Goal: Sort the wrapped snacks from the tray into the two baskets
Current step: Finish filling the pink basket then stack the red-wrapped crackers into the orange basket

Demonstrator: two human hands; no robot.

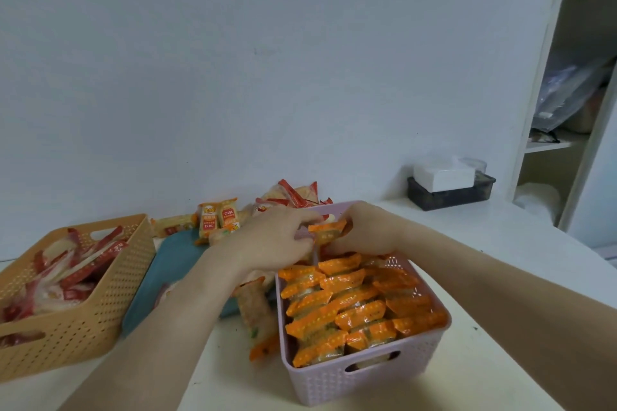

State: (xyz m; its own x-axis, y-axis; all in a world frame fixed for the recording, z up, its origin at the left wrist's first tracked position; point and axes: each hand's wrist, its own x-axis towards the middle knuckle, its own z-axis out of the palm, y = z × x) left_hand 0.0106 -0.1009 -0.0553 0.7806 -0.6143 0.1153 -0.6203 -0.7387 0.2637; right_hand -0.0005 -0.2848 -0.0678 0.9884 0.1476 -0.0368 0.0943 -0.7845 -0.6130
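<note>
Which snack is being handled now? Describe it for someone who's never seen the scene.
Start at the lilac basket on the right, packed with orange wrappers. At its far end the left hand and right hand meet, pinching one orange-wrapped snack between them. It alone is lifted above the packed rows.

One orange basket (pixel 110 294), one lilac basket (pixel 334 380), one blue tray (pixel 173 264), one tissue box (pixel 447 198), dozens of wrapped snacks (pixel 350 307)

The tray (pixel 177 260) lies between the left basket (pixel 110 294) and right basket (pixel 334 384); loose snacks (pixel 218 218) seemingly sit at its far end.
</note>
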